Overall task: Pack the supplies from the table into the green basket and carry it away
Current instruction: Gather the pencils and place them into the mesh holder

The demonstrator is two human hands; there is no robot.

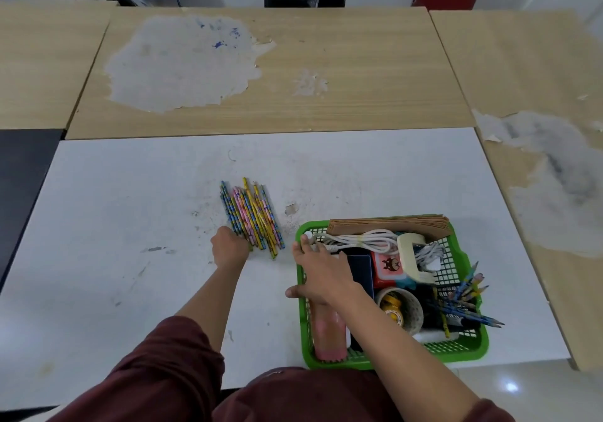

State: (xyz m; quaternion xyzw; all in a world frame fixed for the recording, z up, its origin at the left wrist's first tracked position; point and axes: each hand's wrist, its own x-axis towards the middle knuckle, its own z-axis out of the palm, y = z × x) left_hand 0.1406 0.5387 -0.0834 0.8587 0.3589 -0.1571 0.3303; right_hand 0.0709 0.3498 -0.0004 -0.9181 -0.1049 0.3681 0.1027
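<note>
Packing is nearing completion: green plastic mesh basket (463, 354) is sitting crowded with supplies, with only a pile of patterned wooden pencils (253, 216) lying just left of it. Left hand (230, 247) is touching them, grip unclear; right hand (321, 274) is resting spread-fingered on its left rim.

Touches the near ends of the loose pencils (253, 216) on the white table (130, 209) with the left hand (228, 247), fingers hidden behind the knuckles. Rests the right hand (321, 274) flat over the left rim of the green basket (470, 351), spread fingertips (304, 240) at the coiled white cable (365, 239), near a brown paper stack (388, 226) and a tape roll (399, 309).
</note>
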